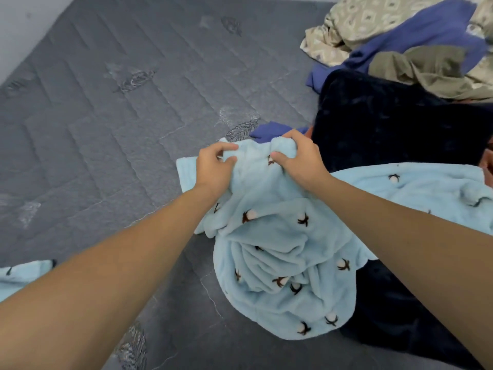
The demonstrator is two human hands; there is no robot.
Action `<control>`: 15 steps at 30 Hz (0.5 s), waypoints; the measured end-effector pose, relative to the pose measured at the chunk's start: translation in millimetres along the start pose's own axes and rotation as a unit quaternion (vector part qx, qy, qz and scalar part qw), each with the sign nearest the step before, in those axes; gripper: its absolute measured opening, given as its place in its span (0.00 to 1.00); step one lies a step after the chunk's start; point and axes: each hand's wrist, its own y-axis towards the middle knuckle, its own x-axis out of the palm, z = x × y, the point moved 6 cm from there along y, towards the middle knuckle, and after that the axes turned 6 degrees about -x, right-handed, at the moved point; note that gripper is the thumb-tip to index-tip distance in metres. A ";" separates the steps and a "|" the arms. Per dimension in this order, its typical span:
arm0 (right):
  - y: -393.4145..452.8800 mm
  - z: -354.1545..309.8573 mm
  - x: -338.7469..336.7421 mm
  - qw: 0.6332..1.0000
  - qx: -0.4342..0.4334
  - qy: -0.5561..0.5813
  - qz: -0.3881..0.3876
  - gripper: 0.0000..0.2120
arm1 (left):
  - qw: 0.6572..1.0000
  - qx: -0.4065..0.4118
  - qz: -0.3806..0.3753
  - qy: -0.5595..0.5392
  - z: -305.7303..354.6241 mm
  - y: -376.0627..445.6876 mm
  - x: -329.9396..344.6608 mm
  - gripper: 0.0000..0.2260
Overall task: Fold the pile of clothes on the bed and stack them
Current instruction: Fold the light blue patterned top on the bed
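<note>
While its right end runs out of frame, one pale blue fleece garment with dark embroidered sprigs (280,249) lies bunched on the grey quilted bed (106,116); left hand (213,169) and right hand (298,158) both grip its top edge, beside one dark navy plush blanket (386,124).

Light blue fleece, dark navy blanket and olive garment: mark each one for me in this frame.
light blue fleece (280,236): head view, on the bunched middle folds below both hands.
dark navy blanket (386,129): head view, on its broad top surface.
olive garment (416,62): head view, on its flat centre in the pile.
</note>
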 end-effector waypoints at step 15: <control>-61.6 -327.4 -251.7 0.984 -0.137 0.012 0.111 0.08 | 0.986 0.158 -0.025 -0.052 348.4 -120.1 -169.7 0.13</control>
